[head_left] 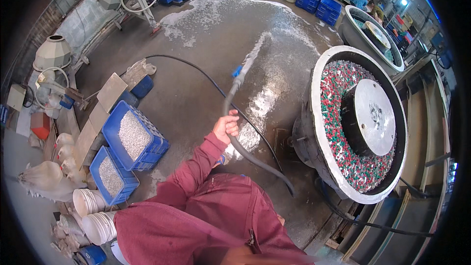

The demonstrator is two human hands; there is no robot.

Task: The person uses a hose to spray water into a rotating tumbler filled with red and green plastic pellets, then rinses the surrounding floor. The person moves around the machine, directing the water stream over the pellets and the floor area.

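My left hand (226,127), in a maroon sleeve, is closed around a grey hose (229,99) in front of my body. The hose's far end carries a blue valve handle (237,71), and a white stream of water (256,51) leaves it across the wet floor (196,98). Behind my hand the hose bends down to the right. A thin black hose (196,67) loops over the floor and passes close to it. My right hand cannot be made out; only a small skin-coloured patch shows at the right edge of my jacket.
A round tub (316,118) of red, green and white pieces stands at the right, another tub (351,22) beyond it. Blue crates (159,142) of whitish pellets and white buckets (91,201) stand left. White foam (211,7) spreads on the far floor; people work at far right.
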